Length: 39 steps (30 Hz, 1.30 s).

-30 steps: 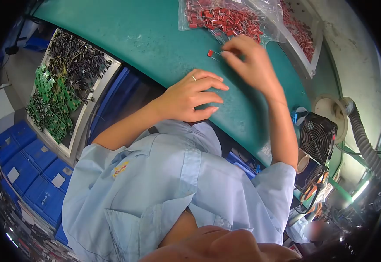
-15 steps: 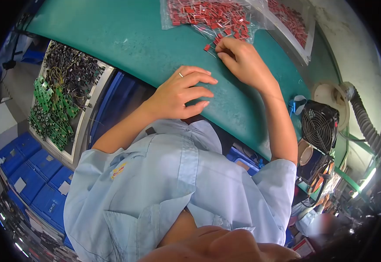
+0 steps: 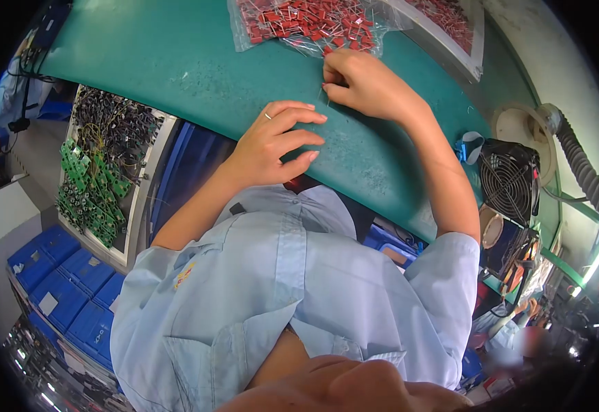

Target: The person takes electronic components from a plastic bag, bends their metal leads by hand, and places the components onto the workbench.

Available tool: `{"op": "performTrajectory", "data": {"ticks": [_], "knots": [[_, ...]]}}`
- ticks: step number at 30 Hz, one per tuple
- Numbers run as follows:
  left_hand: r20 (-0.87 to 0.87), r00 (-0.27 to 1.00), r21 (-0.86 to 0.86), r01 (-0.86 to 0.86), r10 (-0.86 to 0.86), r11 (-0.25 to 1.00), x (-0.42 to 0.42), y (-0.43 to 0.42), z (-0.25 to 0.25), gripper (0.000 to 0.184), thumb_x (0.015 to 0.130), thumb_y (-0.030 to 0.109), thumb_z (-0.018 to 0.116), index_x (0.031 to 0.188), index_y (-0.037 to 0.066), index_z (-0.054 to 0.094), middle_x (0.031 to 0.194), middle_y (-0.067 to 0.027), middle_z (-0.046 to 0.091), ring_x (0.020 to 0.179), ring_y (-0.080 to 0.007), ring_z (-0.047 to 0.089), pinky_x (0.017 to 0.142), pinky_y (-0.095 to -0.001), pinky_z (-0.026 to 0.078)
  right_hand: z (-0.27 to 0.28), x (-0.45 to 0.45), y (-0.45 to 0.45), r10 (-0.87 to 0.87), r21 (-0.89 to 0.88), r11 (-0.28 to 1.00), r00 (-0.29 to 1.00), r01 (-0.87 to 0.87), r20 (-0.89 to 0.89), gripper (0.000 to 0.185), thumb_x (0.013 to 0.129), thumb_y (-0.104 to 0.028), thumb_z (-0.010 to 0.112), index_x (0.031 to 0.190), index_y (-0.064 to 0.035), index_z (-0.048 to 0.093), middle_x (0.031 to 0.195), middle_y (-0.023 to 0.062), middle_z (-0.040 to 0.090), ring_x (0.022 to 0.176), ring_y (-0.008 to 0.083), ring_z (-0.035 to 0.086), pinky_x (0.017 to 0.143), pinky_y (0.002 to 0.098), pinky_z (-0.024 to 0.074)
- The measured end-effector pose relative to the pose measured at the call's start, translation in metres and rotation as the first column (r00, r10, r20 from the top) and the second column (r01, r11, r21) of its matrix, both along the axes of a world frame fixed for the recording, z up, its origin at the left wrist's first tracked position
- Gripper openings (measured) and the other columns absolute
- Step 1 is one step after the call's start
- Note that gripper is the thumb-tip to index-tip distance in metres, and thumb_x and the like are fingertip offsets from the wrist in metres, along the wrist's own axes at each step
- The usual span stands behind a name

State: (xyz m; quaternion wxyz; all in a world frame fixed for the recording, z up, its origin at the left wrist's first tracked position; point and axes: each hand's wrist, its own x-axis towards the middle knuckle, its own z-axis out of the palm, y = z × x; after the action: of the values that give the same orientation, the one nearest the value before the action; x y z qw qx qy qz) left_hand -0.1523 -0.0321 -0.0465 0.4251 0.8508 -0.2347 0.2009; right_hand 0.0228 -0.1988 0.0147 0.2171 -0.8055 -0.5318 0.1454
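Observation:
My right hand (image 3: 365, 84) is at the near edge of the plastic bag, thumb and index finger pinched together. A small red leaded component (image 3: 324, 85) shows at those fingertips, mostly covered by them, with a thin wire lead pointing down. Just beyond lie many similar red components (image 3: 313, 24), boxy with long metal leads, spilling at the mouth of a clear plastic bag (image 3: 244, 38). My left hand (image 3: 275, 143), with a ring on one finger, hovers over the near edge of the green mat (image 3: 196, 89). Its fingers are apart and hold nothing.
A white-edged tray (image 3: 474, 65) with more red components stands at the far right. Right of the mat are a black fan (image 3: 509, 182) and a grey hose (image 3: 581, 158). Left, a tray (image 3: 138, 213) holds green circuit boards and wired parts, near blue bins (image 3: 59, 275). Another person works at lower right.
My right hand has drawn slightly left and nearer, away from the pile, with the red component now between its fingertips. My left hand has shifted slightly left, still open.

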Motion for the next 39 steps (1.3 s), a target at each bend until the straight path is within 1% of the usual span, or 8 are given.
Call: {"op": "performTrajectory", "data": {"ticks": [7, 10, 16, 25, 28, 31, 34, 39], "knots": [[-0.017, 1.0, -0.004, 0.014, -0.014, 1.0, 0.0, 0.001, 0.0, 0.017, 0.078, 0.013, 0.076, 0.094, 0.009, 0.074, 0.126, -0.0054, 0.066, 0.123, -0.0295, 0.058, 0.101, -0.0426, 0.048, 0.012, -0.017, -0.076, -0.364, -0.011, 0.905, 0.762, 0.425, -0.536, 0.015, 0.092, -0.011, 0.071, 0.095, 0.0032, 0.07, 0.08, 0.0043, 0.069, 0.073, 0.0082, 0.062, 0.067, 0.0274, 0.0503], [-0.021, 1.0, -0.003, 0.023, -0.023, 1.0, 0.002, 0.0, -0.001, 0.017, 0.078, 0.014, 0.076, 0.094, 0.009, 0.074, 0.126, -0.006, 0.067, 0.122, -0.03, 0.058, 0.101, -0.0427, 0.048, 0.006, -0.023, -0.094, -0.454, -0.103, 0.872, 0.711, 0.479, -0.537, 0.014, 0.091, -0.011, 0.071, 0.093, 0.0034, 0.071, 0.08, 0.0068, 0.069, 0.071, 0.0111, 0.061, 0.067, 0.0282, 0.0499], [-0.033, 0.999, 0.002, 0.01, -0.01, 1.0, 0.003, -0.001, 0.001, 0.017, 0.077, 0.013, 0.076, 0.094, 0.008, 0.074, 0.125, -0.0071, 0.068, 0.122, -0.0314, 0.06, 0.101, -0.0433, 0.048, 0.005, -0.026, -0.098, -0.468, -0.019, 0.874, 0.828, 0.486, -0.309, 0.016, 0.089, -0.012, 0.072, 0.092, 0.0034, 0.073, 0.082, 0.0107, 0.068, 0.069, 0.0163, 0.059, 0.066, 0.0314, 0.0485], [-0.064, 0.998, 0.005, 0.028, -0.028, 1.0, 0.004, 0.001, 0.002, 0.021, 0.076, 0.012, 0.075, 0.096, 0.006, 0.076, 0.127, -0.011, 0.067, 0.122, -0.0343, 0.059, 0.102, -0.0436, 0.045, 0.011, -0.029, -0.083, -0.501, -0.125, 0.853, 0.728, 0.507, -0.468, 0.016, 0.09, -0.012, 0.07, 0.093, 0.0032, 0.071, 0.082, 0.0109, 0.065, 0.07, 0.0179, 0.06, 0.065, 0.0345, 0.0482], [-0.069, 0.997, -0.004, 0.033, -0.033, 0.999, 0.005, 0.002, 0.001, 0.02, 0.076, 0.013, 0.075, 0.095, 0.006, 0.076, 0.127, -0.0112, 0.067, 0.122, -0.0342, 0.059, 0.102, -0.0436, 0.045, 0.002, -0.034, -0.079, -0.448, -0.04, 0.887, 0.837, 0.46, -0.314, 0.014, 0.089, -0.01, 0.069, 0.088, 0.0035, 0.067, 0.082, 0.0131, 0.062, 0.074, 0.0253, 0.061, 0.067, 0.0379, 0.0483], [-0.072, 0.997, -0.012, 0.036, -0.036, 0.999, 0.004, 0.002, 0.0, 0.02, 0.076, 0.013, 0.075, 0.095, 0.006, 0.076, 0.127, -0.0113, 0.067, 0.122, -0.0342, 0.059, 0.102, -0.0435, 0.045, -0.006, -0.037, -0.079, -0.4, 0.04, 0.911, 0.903, 0.41, -0.158, 0.013, 0.093, -0.006, 0.068, 0.086, 0.003, 0.061, 0.083, 0.0093, 0.059, 0.071, 0.0204, 0.057, 0.066, 0.0341, 0.0474], [-0.073, 0.997, -0.016, 0.039, -0.04, 0.999, 0.005, 0.003, 0.001, 0.021, 0.075, 0.013, 0.075, 0.095, 0.006, 0.076, 0.127, -0.0114, 0.067, 0.122, -0.0343, 0.059, 0.102, -0.0432, 0.045, -0.011, -0.041, -0.077, -0.402, 0.07, 0.908, 0.906, 0.413, -0.134, 0.01, 0.09, -0.005, 0.066, 0.086, 0.0016, 0.059, 0.086, 0.0171, 0.059, 0.087, 0.036, 0.058, 0.076, 0.0448, 0.0481], [-0.07, 0.997, -0.026, 0.036, -0.038, 0.999, 0.005, 0.003, 0.001, 0.021, 0.075, 0.013, 0.075, 0.095, 0.006, 0.076, 0.127, -0.0114, 0.067, 0.121, -0.0344, 0.059, 0.102, -0.0433, 0.045, -0.016, -0.049, -0.077, -0.38, 0.134, 0.917, 0.925, 0.375, 0.016, 0.011, 0.087, -0.002, 0.066, 0.087, 0.001, 0.056, 0.088, 0.0177, 0.058, 0.087, 0.0372, 0.058, 0.077, 0.0462, 0.0487]]}}
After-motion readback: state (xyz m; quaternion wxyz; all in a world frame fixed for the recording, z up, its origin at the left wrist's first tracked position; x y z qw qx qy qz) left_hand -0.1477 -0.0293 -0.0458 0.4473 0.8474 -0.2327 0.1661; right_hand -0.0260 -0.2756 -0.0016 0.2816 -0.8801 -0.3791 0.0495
